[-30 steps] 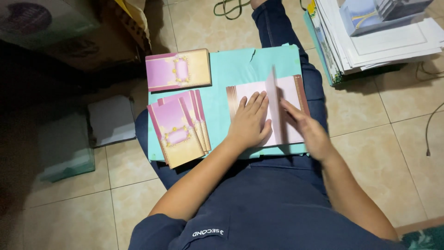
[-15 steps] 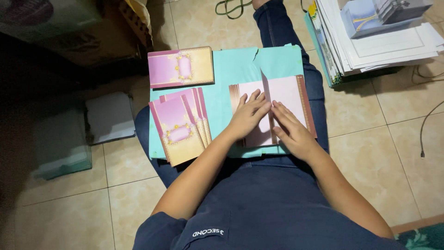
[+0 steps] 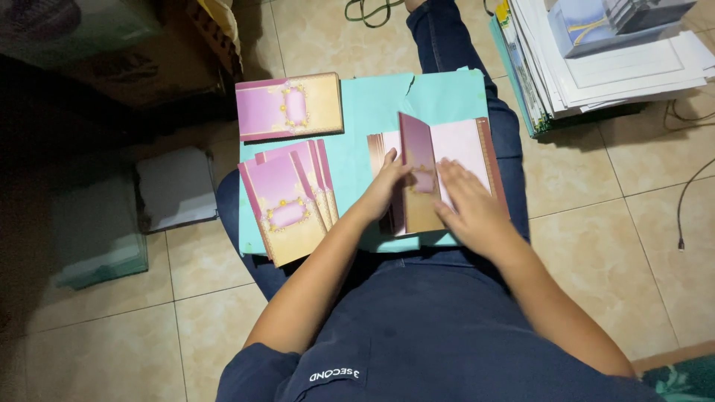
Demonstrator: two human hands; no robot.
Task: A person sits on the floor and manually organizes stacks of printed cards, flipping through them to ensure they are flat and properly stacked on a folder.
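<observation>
left hand (image 3: 387, 186): seemingly grips raised card flap (image 3: 418, 173) | right hand (image 3: 471, 205): flat, open, beside it

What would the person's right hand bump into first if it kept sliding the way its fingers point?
The right hand lies flat on the pale open card, fingers pointing up and slightly left. Going on, it would probably meet the card's raised flap first, then the bare teal sheet beyond; depth is hard to judge.

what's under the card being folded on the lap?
The folding card lies on a teal sheet spread over the lap. The left hand lifts its flap; the right hand presses its pink inner face. Anything beneath the sheet besides the legs is covered.
</observation>
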